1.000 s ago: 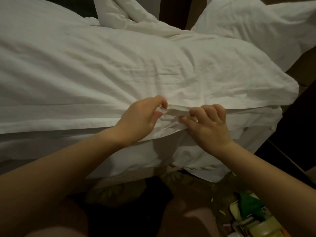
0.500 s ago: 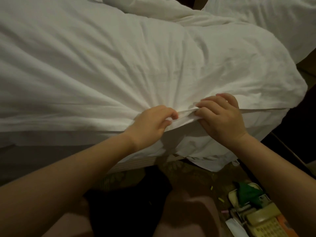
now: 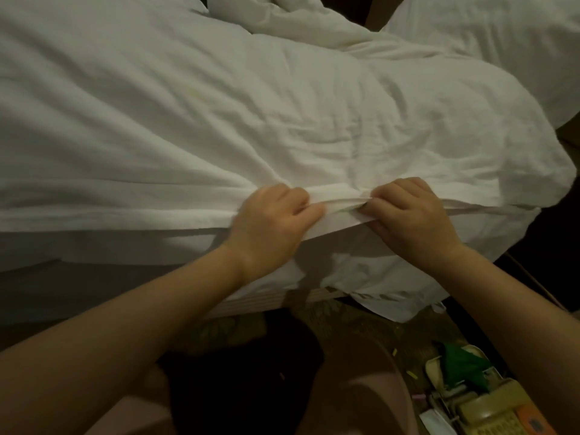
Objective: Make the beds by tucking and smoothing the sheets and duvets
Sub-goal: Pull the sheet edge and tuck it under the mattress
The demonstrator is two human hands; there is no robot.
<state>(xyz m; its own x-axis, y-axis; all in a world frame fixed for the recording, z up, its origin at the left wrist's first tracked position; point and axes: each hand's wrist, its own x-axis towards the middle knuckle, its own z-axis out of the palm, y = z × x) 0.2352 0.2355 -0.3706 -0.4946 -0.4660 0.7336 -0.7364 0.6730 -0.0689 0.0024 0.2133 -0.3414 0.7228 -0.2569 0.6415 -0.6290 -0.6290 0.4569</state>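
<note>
Now, with the left hand (image 3: 270, 224) and the right hand (image 3: 411, 221) close together, each curled round the near hem of the duvet (image 3: 219, 120) and pinching the same gathered fold, probably best to slide the two grips apart along the edge. Pull outward and slightly down to flatten the bunched ridge between them, then lay the hem level along the mattress side (image 3: 110, 246). Avoid tugging from one spot only: likely to send fresh creases fanning across the top. Afterwards, see to the right corner, hanging loose and lower than the rest. As for the duvet itself: white, thick, spread across the near bed directly in front, its near edge at the mattress side. Fairly flat on the left, puffed and rumpled on the right, with fine wrinkles radiating from the pinched spot and a heaped roll of bedding at the far side. Below it, a white sheet (image 3: 392, 296) drooping untucked toward the floor.
</note>
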